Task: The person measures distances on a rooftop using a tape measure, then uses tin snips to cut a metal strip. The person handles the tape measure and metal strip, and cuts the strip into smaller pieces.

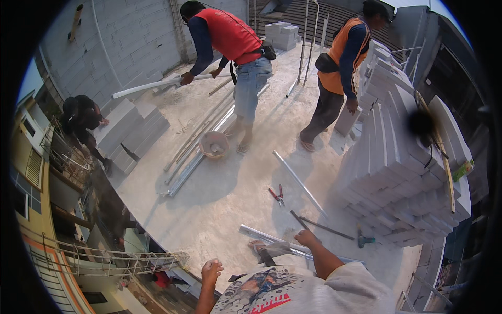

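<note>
My left hand [211,271] is raised near the slab's edge, its fingers loosely curled and slightly apart, with nothing visible in it. Knuckles up, my right hand [306,238] is closed at the end of a dark rod [299,220]; whether it grips the rod is hidden. Below that hand, silvery metal channels [277,238] lie across the floor by my foot. A second dark bar [329,228] rests beside the rod. Farther out are red-handled snips [276,195] and a thin metal profile [299,183]. To the right lies a dark, teal-ended power tool [364,238].
Tall stacks of pale blocks [384,152] stand at right, more blocks [123,131] at left. A bucket [214,144] sits by long metal profiles [193,157]. A red-vested person [230,36] holds a white pole; an orange-vested person [342,57] stands right. The slab drops off at left.
</note>
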A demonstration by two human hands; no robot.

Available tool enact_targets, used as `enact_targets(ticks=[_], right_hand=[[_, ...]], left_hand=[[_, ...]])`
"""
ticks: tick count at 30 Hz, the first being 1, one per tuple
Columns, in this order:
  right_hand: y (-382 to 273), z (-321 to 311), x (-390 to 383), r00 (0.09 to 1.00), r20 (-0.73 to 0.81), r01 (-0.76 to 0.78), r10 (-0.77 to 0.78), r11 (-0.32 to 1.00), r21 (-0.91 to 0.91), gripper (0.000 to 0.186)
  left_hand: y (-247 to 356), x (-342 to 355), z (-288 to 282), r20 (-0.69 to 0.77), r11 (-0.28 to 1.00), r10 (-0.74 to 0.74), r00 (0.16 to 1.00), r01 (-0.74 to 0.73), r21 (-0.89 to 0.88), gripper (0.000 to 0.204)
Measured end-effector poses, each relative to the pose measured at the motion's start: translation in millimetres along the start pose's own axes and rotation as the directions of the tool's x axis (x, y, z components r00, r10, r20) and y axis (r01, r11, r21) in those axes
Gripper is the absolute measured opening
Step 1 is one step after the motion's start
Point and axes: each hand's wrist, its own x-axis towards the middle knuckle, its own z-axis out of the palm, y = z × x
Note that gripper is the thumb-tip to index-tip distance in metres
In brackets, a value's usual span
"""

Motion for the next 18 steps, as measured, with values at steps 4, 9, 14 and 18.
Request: enact_targets(ticks=[4, 9, 14, 18], right_hand=[[38, 2, -35, 1.000, -0.019, 0.023, -0.024, 0.999, -0.047, 0.044], [116, 22, -55, 0.947, 0.216, -0.215, 0.238, 0.969, -0.122, 0.047], [149, 37, -41, 0.947, 0.319, 0.105, -0.028, 0.969, -0.225, 0.040], [104, 19, 2, 0.945, 0.321, 0.146, -0.065, 0.961, -0.235, 0.029]], left_hand=[[-17, -3, 15, 0.059, 1.000, -0.013, 0.998, 0.013, -0.002, 0.046], [-32, -9, 28, 0.100, 0.999, 0.046, 0.994, -0.045, -0.009, 0.046], [-38, -15, 30, 0.044, 0.993, 0.113, 0.993, -0.112, -0.026, 0.045], [-32, -16, 30, -0.002, 0.995, 0.045, 0.999, -0.045, -0.092, 0.044]])
